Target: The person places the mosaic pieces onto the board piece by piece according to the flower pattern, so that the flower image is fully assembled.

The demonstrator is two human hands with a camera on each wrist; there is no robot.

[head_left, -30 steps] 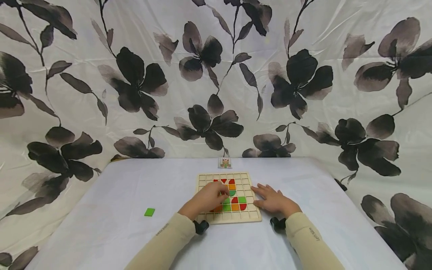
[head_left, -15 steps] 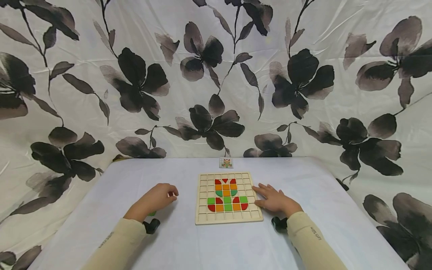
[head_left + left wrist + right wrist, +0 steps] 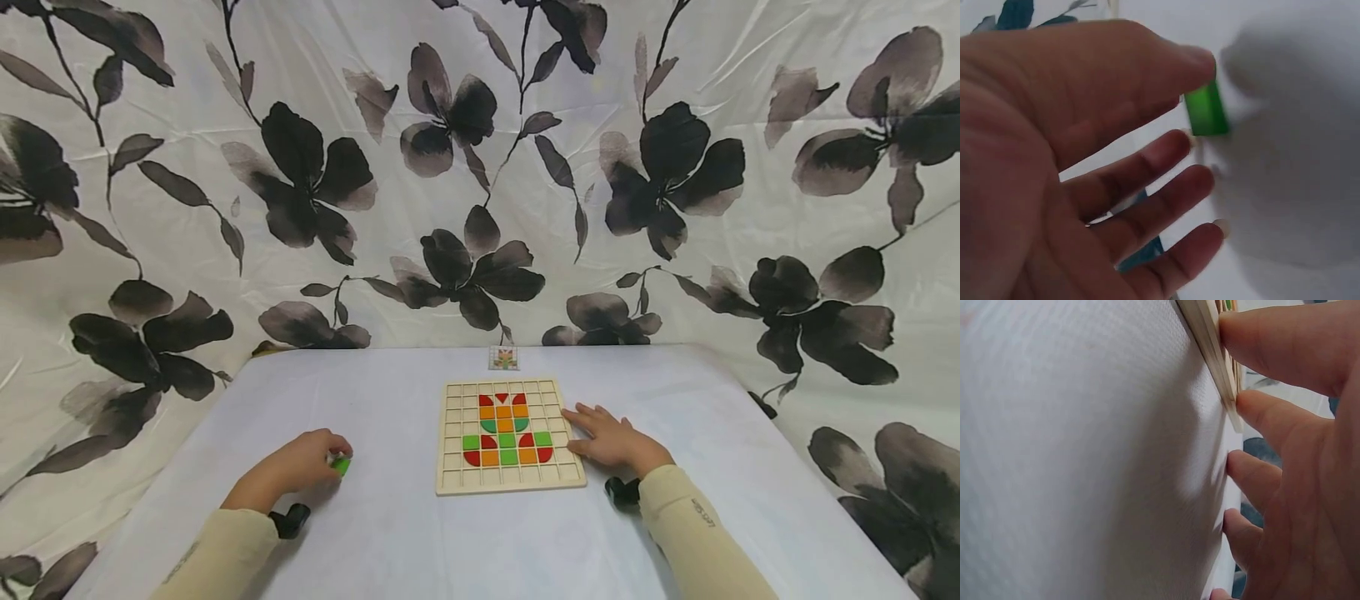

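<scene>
My left hand (image 3: 296,467) pinches a green square tile (image 3: 341,465) over the left part of the table. In the left wrist view the green tile (image 3: 1206,111) sits tilted under the thumb tip, with the other fingers loosely bent and apart from it. A wooden grid board (image 3: 457,479) lies at mid-table, with red, orange and green pieces set in its cells. My right hand (image 3: 617,442) is spread at the board's right edge. Up close in the right wrist view, its thumb and a finger touch the board's rim (image 3: 1213,353).
A small patterned card (image 3: 503,358) lies behind the board near the table's far edge. White cloth (image 3: 390,542) covers the table. A floral curtain (image 3: 480,167) hangs behind it.
My left hand has moved left from over the board to the green tile, which lay flat on the table and is now pinched. The right hand has stayed at the board's edge.
</scene>
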